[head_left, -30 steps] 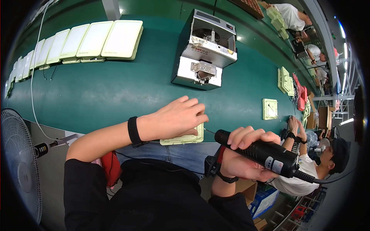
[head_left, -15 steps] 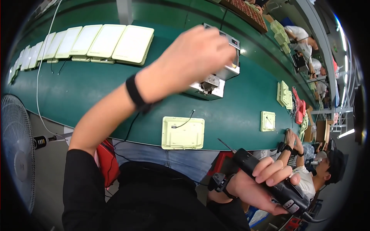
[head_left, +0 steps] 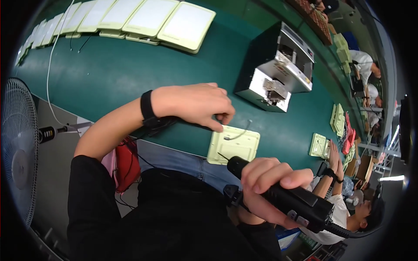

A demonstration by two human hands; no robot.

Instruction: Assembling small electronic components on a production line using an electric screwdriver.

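Observation:
A black corded electric screwdriver [head_left: 278,198] is gripped in my right hand [head_left: 270,178], its thin bit pointing up and left over the lower part of a pale green plastic housing [head_left: 235,150]. That housing lies near the table's front edge, with a short grey cable on it. My left hand [head_left: 200,104], with a black wristband, is at the housing's upper left corner. Its fingers are curled and the thumb is down at the rim; whatever they may hold is too small or hidden. Beyond stands a black and silver box-shaped machine [head_left: 278,71].
Along the far left of the green table [head_left: 117,65] runs a row of overlapping white-faced panels [head_left: 187,26]. A fan [head_left: 21,152] stands at left. At right, a co-worker's hands [head_left: 335,163] are by another green housing [head_left: 319,145]. A white cable [head_left: 50,74] hangs at left.
My left hand has come down from the machine to the housing's corner. My right hand has brought the screwdriver left, its bit now over the housing. The whole view has shifted.

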